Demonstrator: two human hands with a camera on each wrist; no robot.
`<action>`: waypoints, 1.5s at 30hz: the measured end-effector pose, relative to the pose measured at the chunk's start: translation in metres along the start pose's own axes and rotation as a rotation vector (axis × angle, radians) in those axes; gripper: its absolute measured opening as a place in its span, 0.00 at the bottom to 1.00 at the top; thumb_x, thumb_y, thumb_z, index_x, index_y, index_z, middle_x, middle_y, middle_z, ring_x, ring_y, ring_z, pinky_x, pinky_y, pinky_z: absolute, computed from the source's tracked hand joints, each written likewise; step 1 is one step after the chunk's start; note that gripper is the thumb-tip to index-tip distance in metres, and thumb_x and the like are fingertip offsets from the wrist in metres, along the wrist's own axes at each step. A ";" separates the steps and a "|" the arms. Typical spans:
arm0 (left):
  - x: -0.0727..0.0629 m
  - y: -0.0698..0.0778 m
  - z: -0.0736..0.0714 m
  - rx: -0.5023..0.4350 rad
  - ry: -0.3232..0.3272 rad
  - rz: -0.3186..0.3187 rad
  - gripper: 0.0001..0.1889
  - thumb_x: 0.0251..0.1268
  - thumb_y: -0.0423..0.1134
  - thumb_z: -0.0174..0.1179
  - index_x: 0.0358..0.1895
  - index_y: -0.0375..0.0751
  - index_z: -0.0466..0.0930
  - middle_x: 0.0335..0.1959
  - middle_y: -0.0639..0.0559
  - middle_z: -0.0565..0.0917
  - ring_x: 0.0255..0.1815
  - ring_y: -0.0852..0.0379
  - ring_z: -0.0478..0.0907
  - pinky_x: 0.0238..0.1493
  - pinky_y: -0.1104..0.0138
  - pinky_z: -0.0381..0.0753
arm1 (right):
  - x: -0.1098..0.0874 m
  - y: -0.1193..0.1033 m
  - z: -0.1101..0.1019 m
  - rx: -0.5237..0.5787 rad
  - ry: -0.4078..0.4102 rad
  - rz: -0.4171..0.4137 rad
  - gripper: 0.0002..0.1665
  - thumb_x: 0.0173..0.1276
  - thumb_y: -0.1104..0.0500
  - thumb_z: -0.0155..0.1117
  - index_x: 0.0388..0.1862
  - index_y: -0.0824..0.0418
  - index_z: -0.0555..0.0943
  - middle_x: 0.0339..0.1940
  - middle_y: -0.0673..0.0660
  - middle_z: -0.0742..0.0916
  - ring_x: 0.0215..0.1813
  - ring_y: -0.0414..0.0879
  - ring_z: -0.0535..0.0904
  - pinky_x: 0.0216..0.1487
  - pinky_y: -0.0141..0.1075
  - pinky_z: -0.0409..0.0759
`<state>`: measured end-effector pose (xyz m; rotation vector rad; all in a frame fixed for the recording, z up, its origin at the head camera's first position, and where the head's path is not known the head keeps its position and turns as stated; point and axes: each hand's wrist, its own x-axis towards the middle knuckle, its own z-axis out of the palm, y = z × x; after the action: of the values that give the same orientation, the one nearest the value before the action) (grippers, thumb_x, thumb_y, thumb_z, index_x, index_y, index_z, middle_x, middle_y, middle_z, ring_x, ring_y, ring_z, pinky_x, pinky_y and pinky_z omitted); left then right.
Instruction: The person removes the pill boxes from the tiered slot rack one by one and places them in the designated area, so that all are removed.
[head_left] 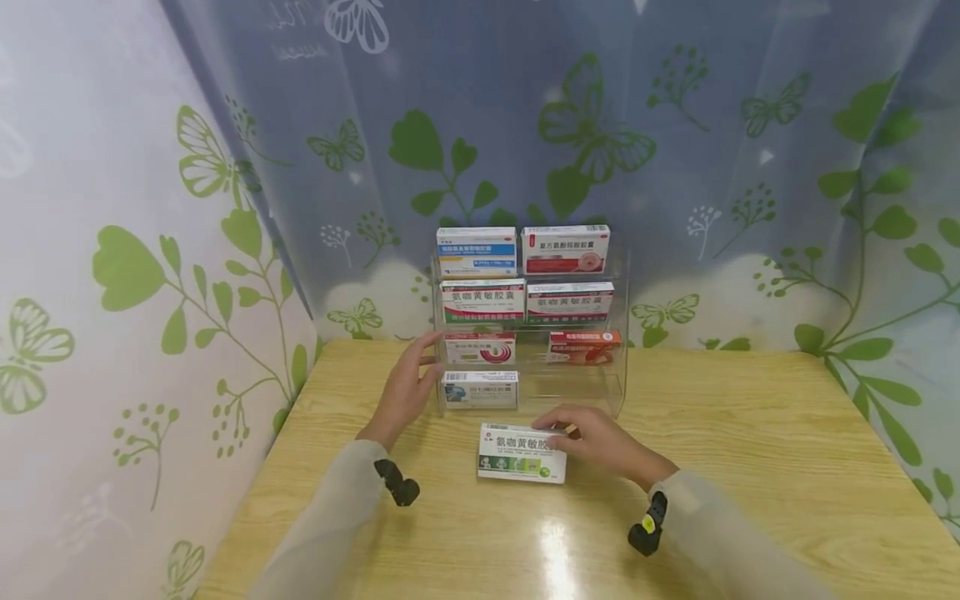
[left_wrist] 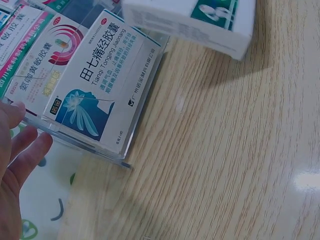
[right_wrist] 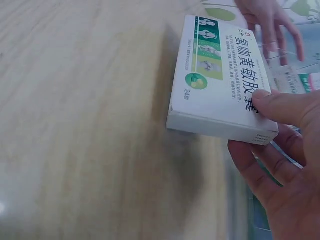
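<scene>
My right hand pinches a white and green medicine box by its right end, thumb on the printed face and fingers beneath. In the right wrist view the held box is tilted over the table, its shadow beside it. My left hand is at the left side of a clear acrylic display rack, its loosely bent fingertips right at the rack's side edge. Closest to that hand, a white and blue medicine box stands in the bottom tier, beneath a white and red box.
Two blue or red and white boxes fill the top tier. Below are two red and green ones, and an orange box on the third tier's right. The wooden table meets a leaf-patterned curtain behind the rack.
</scene>
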<state>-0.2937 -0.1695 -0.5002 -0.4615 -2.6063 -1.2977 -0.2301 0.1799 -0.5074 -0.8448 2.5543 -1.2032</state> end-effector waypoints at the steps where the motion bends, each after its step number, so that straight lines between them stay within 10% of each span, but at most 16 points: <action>1: 0.000 0.000 0.000 -0.002 -0.002 -0.001 0.31 0.85 0.33 0.59 0.84 0.53 0.65 0.84 0.42 0.69 0.70 0.36 0.82 0.67 0.44 0.88 | 0.001 0.001 0.003 0.012 -0.003 0.010 0.16 0.80 0.59 0.69 0.63 0.58 0.89 0.63 0.58 0.90 0.57 0.46 0.86 0.55 0.33 0.90; 45: -0.001 0.003 0.002 -0.009 0.005 -0.032 0.31 0.85 0.33 0.57 0.85 0.55 0.64 0.84 0.45 0.69 0.71 0.38 0.81 0.72 0.44 0.85 | 0.023 0.023 0.039 -0.002 0.036 0.073 0.14 0.83 0.61 0.66 0.62 0.55 0.87 0.62 0.52 0.91 0.65 0.49 0.87 0.71 0.53 0.86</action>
<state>-0.2916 -0.1664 -0.5000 -0.4184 -2.6150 -1.3198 -0.2424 0.1528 -0.5487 -0.7305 2.5910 -1.2042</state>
